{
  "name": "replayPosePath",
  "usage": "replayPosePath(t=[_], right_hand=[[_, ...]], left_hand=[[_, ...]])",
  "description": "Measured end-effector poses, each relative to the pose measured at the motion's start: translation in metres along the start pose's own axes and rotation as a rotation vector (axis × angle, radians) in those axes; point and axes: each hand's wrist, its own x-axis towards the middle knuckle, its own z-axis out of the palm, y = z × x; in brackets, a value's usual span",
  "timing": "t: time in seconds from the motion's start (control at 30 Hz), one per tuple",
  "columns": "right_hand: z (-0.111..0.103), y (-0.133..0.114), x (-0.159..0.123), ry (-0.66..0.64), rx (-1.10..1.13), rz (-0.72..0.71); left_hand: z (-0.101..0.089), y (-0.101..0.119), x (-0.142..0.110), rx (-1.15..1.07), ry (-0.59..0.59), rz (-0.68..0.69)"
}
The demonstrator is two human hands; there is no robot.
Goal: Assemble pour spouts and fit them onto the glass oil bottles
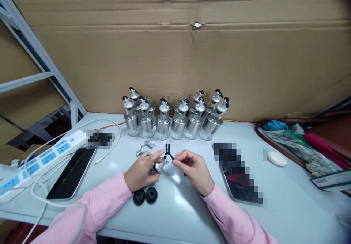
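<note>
My left hand (143, 171) is closed around a silver pour spout (159, 166) with a dark base, its nozzle facing right. Between the thumb and fingertips of my right hand (194, 170) is a small black forked flap (170, 152), its two prongs pointing up just above the spout's nozzle. I cannot tell whether flap and spout touch. Two round black stoppers (145, 196) lie on the table below my left hand. Behind that hand rest loose silver spout pieces (145, 147). A small dark piece (185, 174) is partly hidden by my right hand.
Several glass bottles with steel sleeves (163, 123) stand along the back, many topped with spouts. At left are a power strip (46, 160), white cables and a black phone-like slab (71, 172). A dark device (241, 185) and a white oval object (276, 159) lie right.
</note>
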Motion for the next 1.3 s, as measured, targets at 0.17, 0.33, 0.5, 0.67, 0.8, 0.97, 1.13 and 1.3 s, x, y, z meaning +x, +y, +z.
replayPosePath(t=[0.17, 0.33, 0.5, 0.67, 0.8, 0.97, 1.13, 1.3], right_hand=[[0.0016, -0.0004, -0.0023, -0.043, -0.088, 0.002], [0.0056, 0.0007, -0.0051, -0.084, -0.108, 0.034], [0.0080, 0.0028, -0.0068, -0.081, -0.110, 0.048], [0.0083, 0.0009, -0.0065, -0.103, 0.000, 0.075], [0.0073, -0.0017, -0.0053, -0.160, 0.120, 0.153], [0.0072, -0.0032, -0.0049, -0.181, 0.164, 0.183], [0.0075, -0.0009, -0.0034, -0.208, 0.207, 0.241], [0.0074, 0.0000, -0.0036, -0.244, 0.240, 0.288]], left_hand=[[0.0001, 0.0000, -0.0006, 0.039, 0.030, 0.015], [0.0006, 0.0001, -0.0002, 0.058, 0.084, 0.080], [-0.0008, 0.0021, 0.0010, 0.033, 0.082, 0.103], [-0.0021, 0.0038, 0.0009, -0.005, 0.060, 0.080], [-0.0022, 0.0036, 0.0006, -0.019, 0.034, 0.083], [-0.0009, 0.0011, -0.0017, -0.021, 0.023, 0.080], [0.0011, 0.0008, -0.0027, -0.021, -0.004, 0.080], [0.0019, 0.0006, -0.0020, -0.026, 0.031, 0.102]])
